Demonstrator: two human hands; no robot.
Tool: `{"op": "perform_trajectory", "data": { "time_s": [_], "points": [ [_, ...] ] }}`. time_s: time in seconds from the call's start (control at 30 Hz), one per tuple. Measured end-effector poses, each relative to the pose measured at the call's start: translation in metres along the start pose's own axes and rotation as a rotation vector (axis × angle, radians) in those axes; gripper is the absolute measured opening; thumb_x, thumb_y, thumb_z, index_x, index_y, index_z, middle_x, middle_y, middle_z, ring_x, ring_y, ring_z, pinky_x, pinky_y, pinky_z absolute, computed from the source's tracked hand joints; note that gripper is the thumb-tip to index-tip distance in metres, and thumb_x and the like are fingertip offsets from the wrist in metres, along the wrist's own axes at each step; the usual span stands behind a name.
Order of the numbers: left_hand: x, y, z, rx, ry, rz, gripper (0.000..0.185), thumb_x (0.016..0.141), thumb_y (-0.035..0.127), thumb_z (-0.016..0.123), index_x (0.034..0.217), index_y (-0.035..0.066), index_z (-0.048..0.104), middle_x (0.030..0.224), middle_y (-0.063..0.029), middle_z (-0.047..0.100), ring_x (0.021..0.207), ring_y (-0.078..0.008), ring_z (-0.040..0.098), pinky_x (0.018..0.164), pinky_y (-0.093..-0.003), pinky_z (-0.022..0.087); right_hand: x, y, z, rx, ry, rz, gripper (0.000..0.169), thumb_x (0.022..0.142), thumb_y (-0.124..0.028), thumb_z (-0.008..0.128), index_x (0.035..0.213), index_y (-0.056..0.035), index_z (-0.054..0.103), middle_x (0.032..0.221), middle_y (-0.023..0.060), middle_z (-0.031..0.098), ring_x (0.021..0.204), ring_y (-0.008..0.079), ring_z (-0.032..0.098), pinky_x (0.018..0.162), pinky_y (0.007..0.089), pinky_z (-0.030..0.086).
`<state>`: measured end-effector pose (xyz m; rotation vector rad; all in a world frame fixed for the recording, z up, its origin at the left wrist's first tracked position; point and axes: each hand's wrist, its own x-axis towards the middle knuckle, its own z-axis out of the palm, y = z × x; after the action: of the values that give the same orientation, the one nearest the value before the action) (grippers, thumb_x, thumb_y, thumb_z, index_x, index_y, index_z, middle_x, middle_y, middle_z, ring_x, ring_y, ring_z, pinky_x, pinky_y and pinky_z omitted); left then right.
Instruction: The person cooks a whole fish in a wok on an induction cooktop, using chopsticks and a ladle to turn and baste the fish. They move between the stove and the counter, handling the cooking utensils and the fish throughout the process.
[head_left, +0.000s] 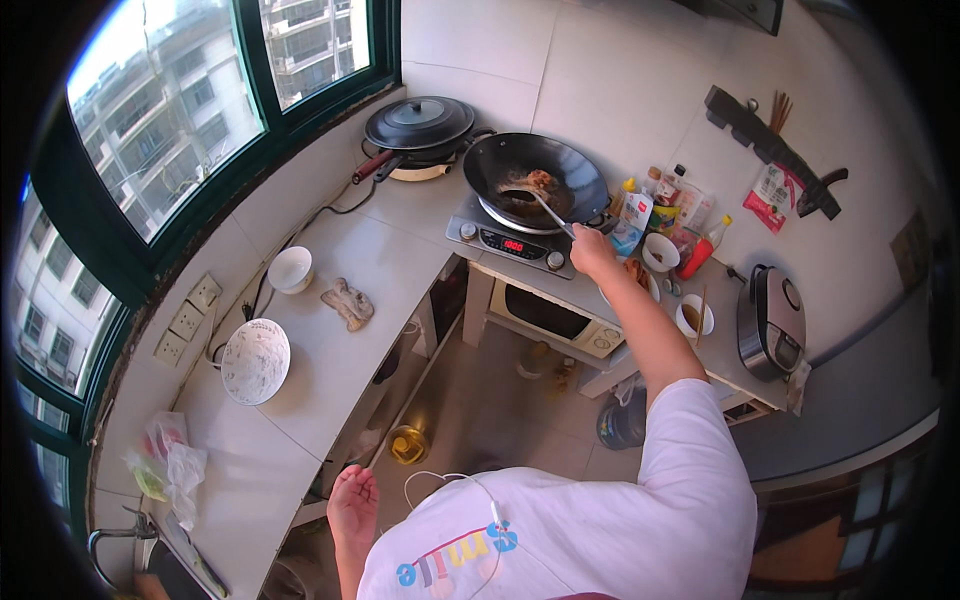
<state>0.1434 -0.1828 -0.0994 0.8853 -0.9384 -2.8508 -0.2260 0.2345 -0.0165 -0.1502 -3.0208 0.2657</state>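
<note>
My right hand (592, 250) grips the metal handle of a cooking utensil (551, 214), likely a ladle or turner. Its dark head rests inside a black wok (581, 169), near the bottom. Beside the head lies a clump of reddish-brown food (539, 178), with dark liquid or oil around it. The wok sits on an induction cooker (510, 244) with a lit red display and two knobs. My left hand (354, 501) is held before my body near the counter edge, palm up, fingers loosely curled, with nothing in it.
A lidded black pan (420, 124) stands left of the wok. On the left counter are a white bowl (290, 270), a rag (348, 304) and a larger bowl (256, 362). Seasoning packets (637, 214), a sauce bowl (694, 316) and a rice cooker (772, 322) line the right. An oil jug (407, 445) stands below.
</note>
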Motion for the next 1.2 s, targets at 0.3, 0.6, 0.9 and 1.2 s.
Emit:
{"op": "perform_trajectory", "data": {
  "time_s": [0.3, 0.6, 0.9, 1.2],
  "points": [
    [0.004, 0.002, 0.008, 0.06, 0.031, 0.021, 0.013, 0.085, 0.01, 0.048, 0.097, 0.007, 0.054, 0.086, -0.0033, 0.062, 0.078, -0.0133, 0.058, 0.072, -0.0238, 0.048, 0.024, 0.042, -0.021, 0.284, 0.137, 0.049, 0.036, 0.081, -0.017, 0.053, 0.114, -0.0034, 0.054, 0.108, 0.019, 0.058, 0.105, 0.0324, 0.053, 0.089, 0.0363, 0.041],
    [0.01, -0.013, 0.016, 0.028, 0.048, 0.025, 0.013, 0.086, 0.012, 0.049, 0.098, 0.008, 0.054, 0.086, -0.0036, 0.062, 0.077, -0.0137, 0.058, 0.071, -0.0247, 0.048, 0.06, 0.083, 0.007, 0.666, -0.085, 0.279, 0.016, 0.078, -0.012, 0.049, 0.089, -0.0036, 0.058, 0.062, 0.0078, 0.051, 0.042, 0.0168, 0.043, 0.036, 0.0326, 0.03],
    [0.016, -0.028, 0.042, 0.01, 0.039, 0.027, 0.013, 0.087, 0.01, 0.048, 0.098, 0.006, 0.053, 0.087, -0.0054, 0.062, 0.078, -0.0137, 0.057, 0.071, -0.0239, 0.047, 0.039, 0.082, -0.018, 0.9, -0.312, 0.315, 0.007, 0.081, -0.011, 0.047, 0.079, -0.0057, 0.051, 0.06, 0.0017, 0.044, 0.043, 0.0107, 0.036, 0.035, 0.0264, 0.027],
    [0.026, -0.043, 0.057, 0.022, 0.023, 0.033, 0.012, 0.086, 0.01, 0.049, 0.097, 0.007, 0.054, 0.087, -0.0043, 0.062, 0.078, -0.0139, 0.057, 0.071, -0.0244, 0.048, 0.037, 0.087, -0.055, 0.82, -0.304, 0.191, 0.011, 0.082, -0.011, 0.048, 0.088, -0.0046, 0.055, 0.061, 0.0001, 0.044, 0.044, 0.0078, 0.035, 0.037, 0.024, 0.025]
  ]
}}
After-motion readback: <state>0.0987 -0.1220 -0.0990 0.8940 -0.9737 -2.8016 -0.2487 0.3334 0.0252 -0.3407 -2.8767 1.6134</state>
